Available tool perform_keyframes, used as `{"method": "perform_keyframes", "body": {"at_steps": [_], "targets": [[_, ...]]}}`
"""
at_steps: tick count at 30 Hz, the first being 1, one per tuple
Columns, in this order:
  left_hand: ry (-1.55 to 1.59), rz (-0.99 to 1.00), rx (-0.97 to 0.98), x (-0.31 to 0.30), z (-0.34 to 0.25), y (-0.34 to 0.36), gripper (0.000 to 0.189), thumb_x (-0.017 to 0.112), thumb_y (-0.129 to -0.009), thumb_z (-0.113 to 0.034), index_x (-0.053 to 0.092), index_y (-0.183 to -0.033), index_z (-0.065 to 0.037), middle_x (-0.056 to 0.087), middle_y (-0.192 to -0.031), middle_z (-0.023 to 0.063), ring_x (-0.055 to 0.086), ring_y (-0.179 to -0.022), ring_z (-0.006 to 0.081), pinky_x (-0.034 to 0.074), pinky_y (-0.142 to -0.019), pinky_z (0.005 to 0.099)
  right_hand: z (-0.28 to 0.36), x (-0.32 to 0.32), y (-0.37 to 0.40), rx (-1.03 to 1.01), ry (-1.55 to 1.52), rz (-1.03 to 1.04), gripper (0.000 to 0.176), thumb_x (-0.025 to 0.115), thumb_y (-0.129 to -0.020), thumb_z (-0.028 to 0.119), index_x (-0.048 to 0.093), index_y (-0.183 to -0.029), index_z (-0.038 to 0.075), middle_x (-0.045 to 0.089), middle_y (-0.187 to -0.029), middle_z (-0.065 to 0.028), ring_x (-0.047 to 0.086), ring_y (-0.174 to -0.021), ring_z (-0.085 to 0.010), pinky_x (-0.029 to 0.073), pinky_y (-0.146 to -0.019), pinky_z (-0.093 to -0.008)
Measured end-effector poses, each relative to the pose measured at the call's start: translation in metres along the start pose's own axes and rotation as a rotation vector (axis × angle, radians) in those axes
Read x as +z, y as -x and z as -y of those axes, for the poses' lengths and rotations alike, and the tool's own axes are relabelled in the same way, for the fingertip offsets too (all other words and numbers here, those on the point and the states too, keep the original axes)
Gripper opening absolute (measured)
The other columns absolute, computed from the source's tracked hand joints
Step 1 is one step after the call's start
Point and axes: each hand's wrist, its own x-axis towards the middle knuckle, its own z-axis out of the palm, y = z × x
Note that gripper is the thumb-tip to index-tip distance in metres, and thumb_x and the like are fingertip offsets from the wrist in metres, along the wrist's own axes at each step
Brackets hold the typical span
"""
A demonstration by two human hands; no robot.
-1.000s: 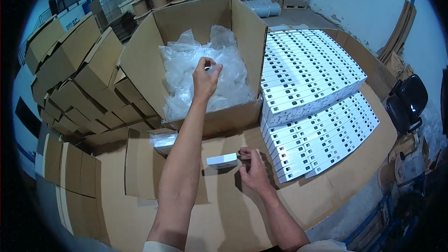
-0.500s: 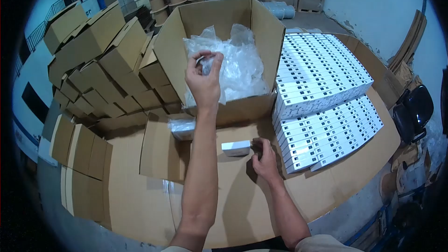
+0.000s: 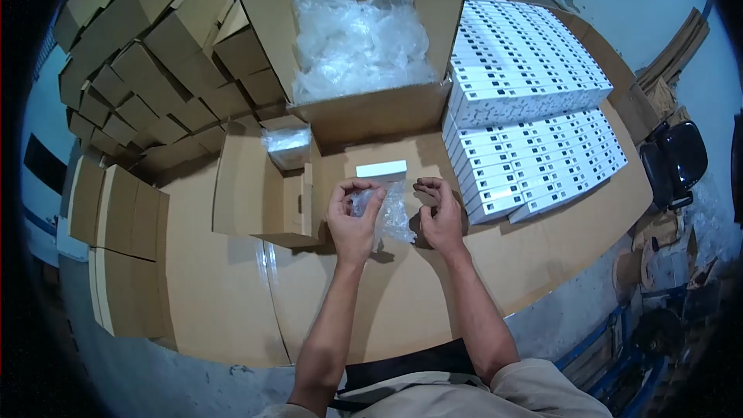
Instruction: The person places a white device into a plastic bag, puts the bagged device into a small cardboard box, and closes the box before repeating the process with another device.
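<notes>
My left hand (image 3: 356,220) pinches a clear plastic bag (image 3: 396,215), which hangs crumpled to the right of the fingers. Facing it, my right hand (image 3: 439,217) has its fingers curled and apart, with nothing seen between them. Just beyond both hands a small white box (image 3: 381,169) lies on the cardboard surface. Further back, a large carton (image 3: 371,114) holds a heap of clear plastic bags (image 3: 360,39). An open smaller carton (image 3: 255,186) stands left of my left hand, with a plastic-wrapped pack (image 3: 288,145) in it.
Rows of white boxes (image 3: 534,93) are stacked in two levels on the right. Brown cartons (image 3: 147,70) are piled at the back left, and more brown boxes (image 3: 128,251) stand at the left edge. A black chair (image 3: 677,162) is at the far right.
My left hand has come down from over the large carton, now with a clear bag, to beside my right hand. The camera view has tilted downward.
</notes>
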Motion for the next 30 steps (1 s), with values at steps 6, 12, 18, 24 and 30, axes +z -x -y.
{"method": "perform_keyframes", "body": {"at_steps": [6,12,18,24,30], "targets": [[0.005,0.025,-0.111,-0.004,0.031,0.017,0.023,0.077,-0.09,0.001,0.058,-0.103,-0.003,0.067,-0.105,0.008,0.062,-0.101,0.0148,0.051,-0.093,0.0302,0.018,-0.014,0.01,0.2,-0.275,0.133,0.019,0.061,-0.094,0.005,0.063,-0.112,-0.003,0.073,-0.098,-0.0138,0.072,-0.098,-0.0195,0.055,-0.088,-0.0337],[-0.096,0.045,-0.089,-0.008,0.033,0.015,0.031,0.079,-0.09,-0.004,0.057,-0.111,-0.003,0.064,-0.114,0.0098,0.061,-0.106,0.0153,0.05,-0.093,0.0302,0.044,-0.006,0.012,0.174,-0.027,0.326,0.018,0.068,-0.096,0.015,0.066,-0.101,-0.003,0.066,-0.076,-0.006,0.06,-0.068,-0.0122,0.05,-0.064,-0.0298],[-0.104,-0.013,-0.161,-0.008,0.039,0.021,0.051,0.08,-0.091,-0.01,0.049,-0.131,-0.002,0.06,-0.118,0.0103,0.061,-0.1,0.0124,0.053,-0.08,0.0269,0.016,0.007,0.012,0.149,-0.163,0.175,0.017,0.066,-0.098,0.014,0.065,-0.098,-0.003,0.063,-0.075,-0.0029,0.055,-0.067,-0.0072,0.047,-0.061,-0.0283],[0.06,-0.061,-0.279,-0.005,0.047,0.029,0.043,0.075,-0.097,-0.018,0.052,-0.128,-0.001,0.063,-0.11,0.0077,0.061,-0.09,0.0099,0.052,-0.076,0.0237,0.024,0.009,0.011,0.096,-0.216,0.002,0.018,0.06,-0.104,0.016,0.061,-0.1,-0.002,0.061,-0.074,-0.0028,0.054,-0.067,-0.0087,0.045,-0.06,-0.0295],[-0.049,0.062,-0.281,-0.014,0.051,0.03,0.023,0.059,-0.107,-0.023,0.058,-0.115,-0.001,0.063,-0.098,0.002,0.056,-0.085,0.0079,0.049,-0.075,0.0255,0.034,0.019,0.017,0.006,-0.089,-0.022,0.017,0.053,-0.107,0.015,0.056,-0.101,-0.001,0.061,-0.072,-0.0143,0.058,-0.063,-0.0202,0.046,-0.059,-0.0368]]}}
